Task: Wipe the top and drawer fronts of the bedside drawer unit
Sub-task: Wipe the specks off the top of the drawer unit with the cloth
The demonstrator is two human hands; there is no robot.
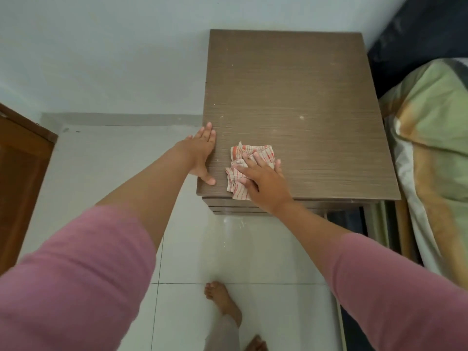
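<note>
Against the pale wall, head view: bedside drawer unit (298,97), brown wood-grain top seen from above, pale specks scattered on it.
Drawer fronts: only their top edges (235,207) show, stacked under the near rim of the top.
Cloth: red-and-white checked cloth (244,160), crumpled, lying on the top near its front left corner.
Right hand: right hand (262,179) lies flat on the cloth, fingers straight and slightly spread, pressing it to the wood.
Left hand: left hand (202,153) rests along the left edge of the top, fingers straight and close together, thumb near the front corner; just beside the cloth, not touching it.
Sleeves: pink, pushed up both forearms.
Floor: white tiles (192,249); two bare feet below the unit.
Right of unit: bed with green and orange bedding (435,148).
Left edge: brown wooden door (20,168).
</note>
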